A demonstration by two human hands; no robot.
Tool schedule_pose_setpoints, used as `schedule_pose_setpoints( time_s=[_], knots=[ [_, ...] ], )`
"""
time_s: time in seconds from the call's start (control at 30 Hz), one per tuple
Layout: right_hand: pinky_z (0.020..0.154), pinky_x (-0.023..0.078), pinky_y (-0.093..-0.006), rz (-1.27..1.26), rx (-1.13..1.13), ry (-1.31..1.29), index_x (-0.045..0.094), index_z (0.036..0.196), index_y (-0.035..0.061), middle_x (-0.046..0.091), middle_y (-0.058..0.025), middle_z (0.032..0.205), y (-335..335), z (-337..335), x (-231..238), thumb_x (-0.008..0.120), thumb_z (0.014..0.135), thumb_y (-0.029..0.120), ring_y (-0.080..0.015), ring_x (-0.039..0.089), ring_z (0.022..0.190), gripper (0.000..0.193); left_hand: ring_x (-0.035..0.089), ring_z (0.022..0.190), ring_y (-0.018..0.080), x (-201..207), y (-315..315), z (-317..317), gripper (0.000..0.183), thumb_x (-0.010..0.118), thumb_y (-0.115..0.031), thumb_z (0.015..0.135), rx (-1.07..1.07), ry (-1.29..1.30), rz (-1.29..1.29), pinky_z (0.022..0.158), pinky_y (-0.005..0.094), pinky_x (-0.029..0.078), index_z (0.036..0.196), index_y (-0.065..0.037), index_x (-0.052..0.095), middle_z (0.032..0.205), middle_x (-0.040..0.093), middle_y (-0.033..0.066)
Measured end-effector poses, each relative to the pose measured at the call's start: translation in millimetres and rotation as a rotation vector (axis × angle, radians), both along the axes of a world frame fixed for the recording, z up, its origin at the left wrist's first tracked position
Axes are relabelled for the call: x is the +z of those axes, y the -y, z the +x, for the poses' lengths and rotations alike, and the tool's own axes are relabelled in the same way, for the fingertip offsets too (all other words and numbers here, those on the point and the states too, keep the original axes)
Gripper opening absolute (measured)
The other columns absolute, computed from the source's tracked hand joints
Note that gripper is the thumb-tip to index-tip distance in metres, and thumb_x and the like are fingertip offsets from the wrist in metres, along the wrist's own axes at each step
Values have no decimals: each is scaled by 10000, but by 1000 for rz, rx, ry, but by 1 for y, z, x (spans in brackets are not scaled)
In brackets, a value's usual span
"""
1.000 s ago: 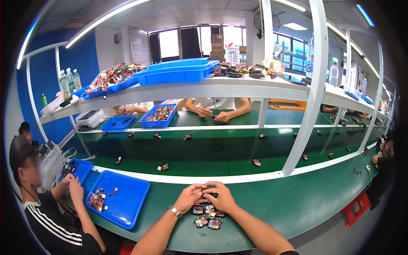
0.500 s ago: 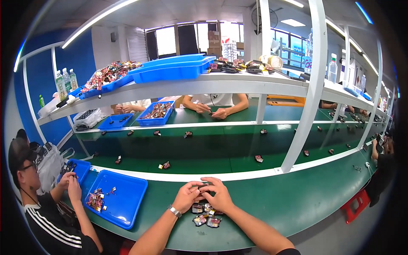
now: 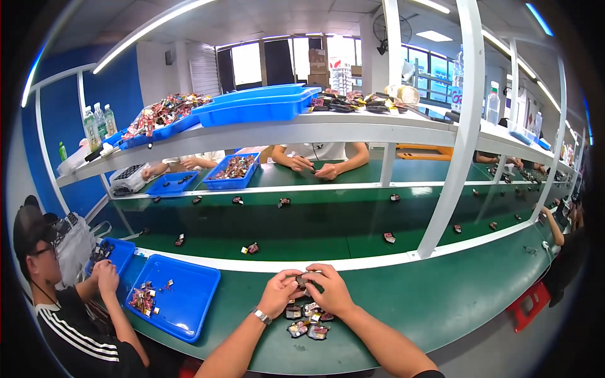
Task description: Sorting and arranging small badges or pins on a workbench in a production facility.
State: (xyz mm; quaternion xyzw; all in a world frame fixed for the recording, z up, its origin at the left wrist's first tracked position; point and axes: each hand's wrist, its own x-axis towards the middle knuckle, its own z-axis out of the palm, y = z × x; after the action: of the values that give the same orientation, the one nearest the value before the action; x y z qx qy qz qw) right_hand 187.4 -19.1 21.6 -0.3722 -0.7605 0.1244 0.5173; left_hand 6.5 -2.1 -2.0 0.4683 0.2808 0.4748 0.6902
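Over the green bench, my left hand and my right hand meet at the fingertips. Between them they pinch a small dark part with a black edge; its exact kind is partly covered by my fingers. Just below, a small cluster of black-rimmed electronic assemblies lies on the bench, with reddish and silvery pieces showing inside them. My left wrist wears a metal-banded watch.
A blue tray with small red and silver parts stands to my left, beside a seated co-worker. Similar assemblies lie spaced along the sunken green belt ahead. A white shelf post rises at the right.
My hands have shifted slightly right, and the held part has turned more into view. Assemblies on the belt have moved a little rightward. Across the bench, a co-worker's hand now reaches to a blue tray.
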Motion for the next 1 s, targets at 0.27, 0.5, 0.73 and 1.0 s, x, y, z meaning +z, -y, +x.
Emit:
schedule_pose_setpoints(
  time_s=[0.27, 0.5, 0.73, 1.0],
  knots=[
    [742, 559, -343, 166, -86, 128, 670, 918, 56, 619, -81, 1014, 0, -4, -1, 738, 732, 28, -253, 639, 856, 199, 624, 1064, 196, 1, -1, 0, 279, 481, -23, 968, 30, -37, -26, 900, 338, 551, 1247, -10, 472, 1158, 620, 118],
    [699, 562, -337, 191, -196, 211, 677, 922, 60, 630, -66, 984, 2, -10, -1, 727, 748, 81, -233, 648, 837, 182, 620, 1073, 198, 2, 0, 3, 263, 467, -16, 971, 17, -27, -39, 922, 352, 546, 1233, -10, 474, 1172, 609, 120],
    [662, 568, -346, 183, -260, 269, 671, 935, 66, 642, -62, 962, 6, -14, -2, 698, 777, 113, -236, 658, 820, 167, 621, 1066, 186, -1, -1, 3, 259, 454, -24, 977, 33, -64, -51, 914, 322, 548, 1235, -7, 479, 1173, 616, 116],
    [647, 569, -341, 218, -241, 320, 663, 914, 66, 641, -59, 966, 3, -11, -10, 676, 803, 120, -234, 662, 813, 123, 621, 1063, 176, -1, 1, 3, 241, 464, -28, 975, 35, -81, -38, 901, 314, 552, 1213, -11, 495, 1167, 619, 102]
  ],
)
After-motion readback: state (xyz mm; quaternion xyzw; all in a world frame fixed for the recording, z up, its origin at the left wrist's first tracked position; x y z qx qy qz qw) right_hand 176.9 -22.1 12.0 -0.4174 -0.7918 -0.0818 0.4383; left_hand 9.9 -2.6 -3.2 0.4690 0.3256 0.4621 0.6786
